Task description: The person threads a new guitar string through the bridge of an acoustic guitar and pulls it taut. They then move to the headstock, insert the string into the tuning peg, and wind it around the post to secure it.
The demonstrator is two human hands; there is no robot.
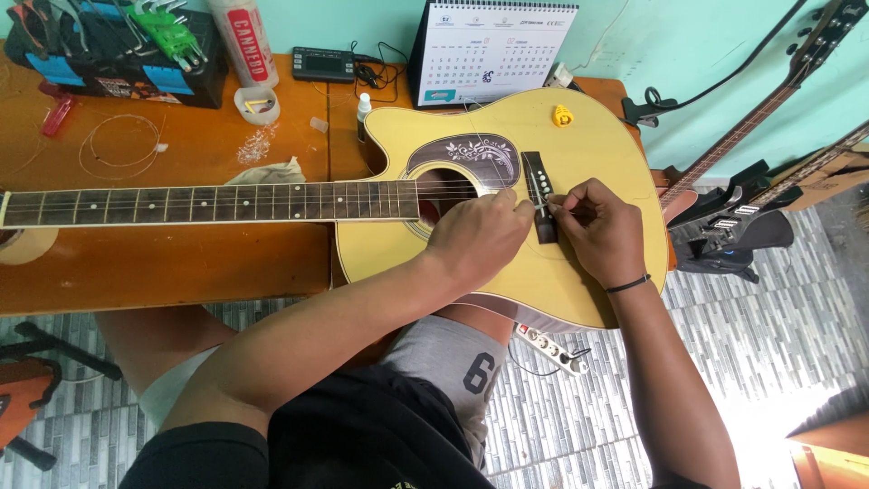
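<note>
A pale yellow acoustic guitar lies flat across my lap and the wooden table, its dark fretboard running left. My left hand rests over the lower soundhole, fingertips pinched at the dark bridge. My right hand sits just right of the bridge, thumb and forefinger pinched on a small white bridge pin. A thin string end shows between the two hands. A yellow pick-like piece lies on the guitar's top.
On the orange wooden table: a coiled string, a desk calendar, a small tuner, a spray can, a tool case. Other guitars lean at right. A power strip lies on the tiled floor.
</note>
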